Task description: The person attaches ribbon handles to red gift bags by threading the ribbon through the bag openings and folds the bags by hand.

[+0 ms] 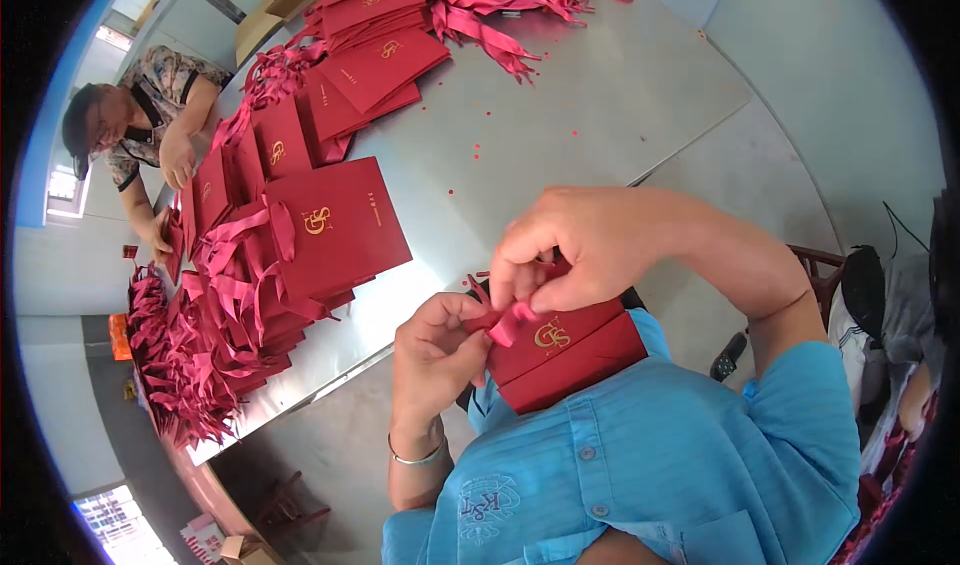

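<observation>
A dark red paper gift bag [590, 360] with gold lettering lies against my lap, close to my shirt. A pink-red ribbon [504, 329] runs at its upper edge between my hands. My left hand [438, 350], with a bracelet on its wrist, pinches the ribbon at the bag's left corner. From above, my right hand [580, 250] bends over the bag, its thumb and forefinger closed on the same ribbon. Where the ribbon passes into the bag is hidden by my fingers.
Left on the metal table [600, 95], stacked red bags [345, 225] with ribbon handles [215, 325] form a long row. More ribbons [510, 5] are heaped at the far end, with small red dots scattered nearby. A co-worker [150, 115] handles bags across the table.
</observation>
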The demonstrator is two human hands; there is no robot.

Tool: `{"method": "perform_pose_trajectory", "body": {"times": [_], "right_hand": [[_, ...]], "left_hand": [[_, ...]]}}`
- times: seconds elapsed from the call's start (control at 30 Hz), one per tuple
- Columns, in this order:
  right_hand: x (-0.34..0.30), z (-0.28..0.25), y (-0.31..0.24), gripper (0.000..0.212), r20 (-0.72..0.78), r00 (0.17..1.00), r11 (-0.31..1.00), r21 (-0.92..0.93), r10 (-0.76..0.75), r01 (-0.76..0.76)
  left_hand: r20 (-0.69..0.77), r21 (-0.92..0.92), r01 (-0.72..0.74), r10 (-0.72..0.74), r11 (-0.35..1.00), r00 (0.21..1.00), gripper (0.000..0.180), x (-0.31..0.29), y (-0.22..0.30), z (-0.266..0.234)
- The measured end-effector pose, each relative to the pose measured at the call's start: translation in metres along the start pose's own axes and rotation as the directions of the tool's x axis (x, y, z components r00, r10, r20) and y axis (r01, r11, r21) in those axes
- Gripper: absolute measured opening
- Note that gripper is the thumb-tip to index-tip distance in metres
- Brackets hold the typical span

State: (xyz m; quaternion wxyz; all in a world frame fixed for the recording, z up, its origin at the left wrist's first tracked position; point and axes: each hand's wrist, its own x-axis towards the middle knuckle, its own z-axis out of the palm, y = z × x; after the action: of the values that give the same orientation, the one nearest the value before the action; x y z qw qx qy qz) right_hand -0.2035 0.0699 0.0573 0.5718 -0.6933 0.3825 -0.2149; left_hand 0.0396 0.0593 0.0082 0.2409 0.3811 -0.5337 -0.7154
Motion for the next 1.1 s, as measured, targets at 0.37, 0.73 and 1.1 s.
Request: {"method": "perform_pose_trajectory", "body": {"times": [0.37, 0.73, 1.1], "right_hand": [[0.029, -0.008, 0.025, 0.026, 0.002, 1.000, 0.999, 0.032, -0.006, 0.006], [0.055, 0.002, 0.015, 0.035, 0.221, 0.975, 0.998, -0.056, -0.027, 0.040], [0.053, -0.003, 0.031, 0.011, 0.017, 0.986, 0.958, -0.232, -0.168, 0.168]], "left_hand": [[0.028, -0.019, -0.018, 0.018, 1.000, 0.999, 0.019, -0.010, 0.000, -0.001], [0.013, 0.021, -0.083, 0.083, 0.996, 0.996, 0.017, -0.012, 0.006, 0.006], [0.083, 0.001, -0.054, 0.054, 0.999, 0.995, 0.016, -0.011, 0.007, 0.004]]}}
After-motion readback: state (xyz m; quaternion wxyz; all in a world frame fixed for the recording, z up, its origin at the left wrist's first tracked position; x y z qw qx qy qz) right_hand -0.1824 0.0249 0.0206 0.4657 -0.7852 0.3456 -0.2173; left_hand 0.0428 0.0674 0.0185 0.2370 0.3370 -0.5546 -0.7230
